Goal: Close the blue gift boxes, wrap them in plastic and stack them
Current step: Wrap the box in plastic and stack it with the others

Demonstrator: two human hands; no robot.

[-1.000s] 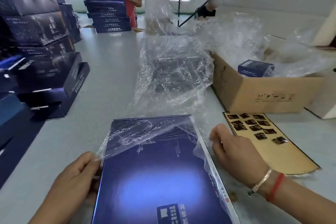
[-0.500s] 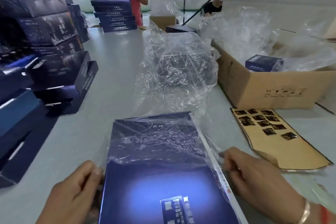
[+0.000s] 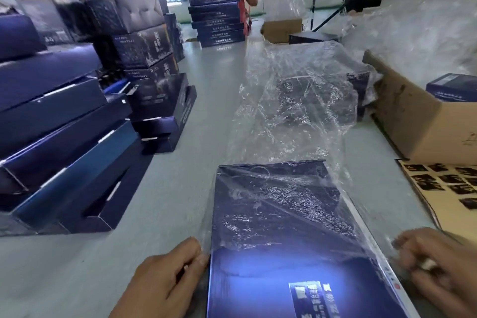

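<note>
A closed blue gift box [image 3: 278,261] lies flat on the grey table right in front of me. A clear plastic bag [image 3: 281,196] covers its far half, and the bag's loose end [image 3: 296,100] billows up beyond the box. My left hand [image 3: 165,281] pinches the bag's edge at the box's left side. My right hand [image 3: 436,263], blurred, grips the bag's edge at the box's right side.
Stacks of blue gift boxes [image 3: 64,116] fill the table's left side, with another stack [image 3: 216,10] at the far end by a person in red. A cardboard carton [image 3: 423,121] with plastic and a small blue box [image 3: 454,88] stands right. A tan label sheet [image 3: 444,188] lies beside it.
Both hands have pulled the bag's edge toward me along the box sides, so the plastic now covers more of the lid. The view has swung left.
</note>
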